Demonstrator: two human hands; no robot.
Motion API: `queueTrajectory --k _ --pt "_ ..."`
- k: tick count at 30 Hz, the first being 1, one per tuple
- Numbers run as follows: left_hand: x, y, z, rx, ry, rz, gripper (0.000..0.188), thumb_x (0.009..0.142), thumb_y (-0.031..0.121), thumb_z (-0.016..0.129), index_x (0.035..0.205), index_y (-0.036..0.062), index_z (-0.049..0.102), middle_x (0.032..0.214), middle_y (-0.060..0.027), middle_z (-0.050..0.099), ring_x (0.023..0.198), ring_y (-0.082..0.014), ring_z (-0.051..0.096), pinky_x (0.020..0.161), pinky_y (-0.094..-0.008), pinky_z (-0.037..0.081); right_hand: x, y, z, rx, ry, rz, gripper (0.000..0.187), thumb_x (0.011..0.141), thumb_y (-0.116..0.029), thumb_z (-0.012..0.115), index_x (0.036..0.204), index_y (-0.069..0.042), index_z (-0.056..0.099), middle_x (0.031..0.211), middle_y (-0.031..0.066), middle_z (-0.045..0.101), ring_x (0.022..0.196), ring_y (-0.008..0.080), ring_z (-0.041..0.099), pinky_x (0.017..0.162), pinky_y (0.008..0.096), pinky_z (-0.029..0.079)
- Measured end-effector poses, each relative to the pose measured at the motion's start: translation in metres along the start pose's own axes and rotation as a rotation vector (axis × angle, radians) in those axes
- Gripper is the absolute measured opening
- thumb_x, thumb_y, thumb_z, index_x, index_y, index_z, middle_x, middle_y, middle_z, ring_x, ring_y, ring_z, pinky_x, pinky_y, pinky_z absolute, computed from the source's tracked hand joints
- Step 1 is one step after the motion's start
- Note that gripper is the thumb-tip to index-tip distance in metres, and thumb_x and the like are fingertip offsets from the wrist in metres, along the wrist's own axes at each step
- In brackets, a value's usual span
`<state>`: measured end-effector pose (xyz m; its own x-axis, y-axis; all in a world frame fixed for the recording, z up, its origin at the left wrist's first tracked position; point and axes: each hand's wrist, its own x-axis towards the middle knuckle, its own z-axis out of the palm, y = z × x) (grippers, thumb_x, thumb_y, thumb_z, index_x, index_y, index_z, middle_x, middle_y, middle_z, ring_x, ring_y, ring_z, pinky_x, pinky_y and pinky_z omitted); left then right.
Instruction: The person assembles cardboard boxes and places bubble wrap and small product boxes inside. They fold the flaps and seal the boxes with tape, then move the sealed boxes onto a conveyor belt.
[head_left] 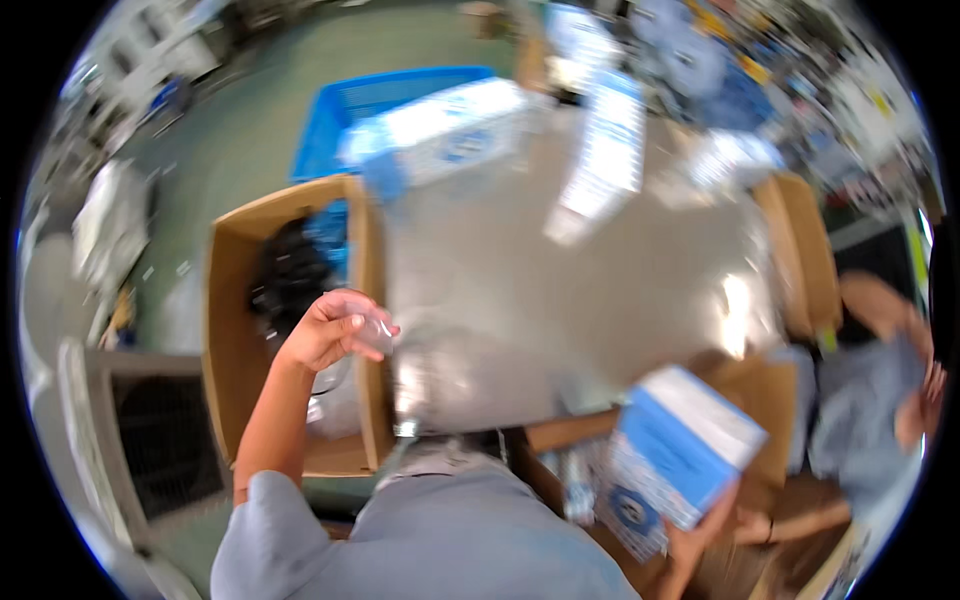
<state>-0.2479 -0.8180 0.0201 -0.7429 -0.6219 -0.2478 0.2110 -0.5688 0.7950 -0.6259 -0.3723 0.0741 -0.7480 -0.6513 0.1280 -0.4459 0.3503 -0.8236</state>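
My left hand [338, 328] is raised over the inner edge of an open cardboard carton. Between its thumb and fingers is a small clear plastic piece [372, 333], thin and rounded, its exact kind blurred. Inside that carton [374, 400] lie black items [290, 270], a blue item and clear plastic. Low on the right, my right hand [703, 530] grips the lower edge of a blue and white box [672, 450]. This box is tilted above another open carton, where more printed packs show beneath it. Part of my right hand is hidden behind the box.
A shiny metal table [500, 300] stands ahead, with long white-blue boxes [460, 130] at its far side. Behind them sits a blue plastic crate [325, 120]. Cardboard [800, 250] borders the table's right. A co-worker in grey [870, 400] is close at right, one arm [810, 522] near my right hand.
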Motion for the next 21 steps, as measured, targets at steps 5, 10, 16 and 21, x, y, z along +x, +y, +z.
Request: queueTrajectory --k 5,10,16,21 --pt "0.106 -0.092 0.206 0.449 -0.426 -0.290 0.024 0.097 0.017 0.053 0.113 0.0005 0.058 0.096 -0.0118 0.065 0.087 -0.0228 0.067 0.062 -0.0333 0.059 -0.082 0.055 0.007 -0.298 -0.163 -0.020 0.098 0.054 -0.005 0.080 0.142 -0.002 0.036 0.125 0.0204 0.052 0.111 0.0348 0.054 0.097 0.0384 0.042" --pt "0.132 -0.301 0.331 0.848 -1.100 0.355 0.016 0.085 0.018 0.061 0.090 0.0031 0.063 0.082 -0.0155 0.064 0.067 -0.0299 0.063 0.063 -0.0446 0.050 -0.130 0.082 0.080 -0.352 -0.477 -0.025 0.087 0.065 -0.020 0.076 0.142 -0.004 0.037 0.117 0.0224 0.056 0.106 0.0400 0.055 0.088 0.0466 0.046" --pt "0.089 -0.386 0.298 1.930 -1.548 0.208 0.064 0.085 0.044 0.060 0.133 0.0035 0.047 0.123 -0.0233 0.058 0.113 -0.0387 0.056 0.092 -0.0426 0.047 -0.089 0.097 0.107 -0.433 -1.030 0.096 0.067 0.081 -0.031 0.069 0.139 -0.008 0.043 0.119 0.0214 0.058 0.111 0.0377 0.056 0.091 0.0447 0.046" --pt "0.136 -0.251 0.273 1.207 -1.357 -0.050 0.041 0.086 0.032 0.060 0.116 0.0048 0.061 0.112 -0.0184 0.063 0.104 -0.0388 0.059 0.086 -0.0430 0.048 0.032 -0.006 0.059 -0.091 -1.000 0.114 0.042 0.092 -0.027 0.061 0.128 -0.007 0.054 0.110 0.0170 0.065 0.096 0.0284 0.064 0.083 0.0356 0.050"
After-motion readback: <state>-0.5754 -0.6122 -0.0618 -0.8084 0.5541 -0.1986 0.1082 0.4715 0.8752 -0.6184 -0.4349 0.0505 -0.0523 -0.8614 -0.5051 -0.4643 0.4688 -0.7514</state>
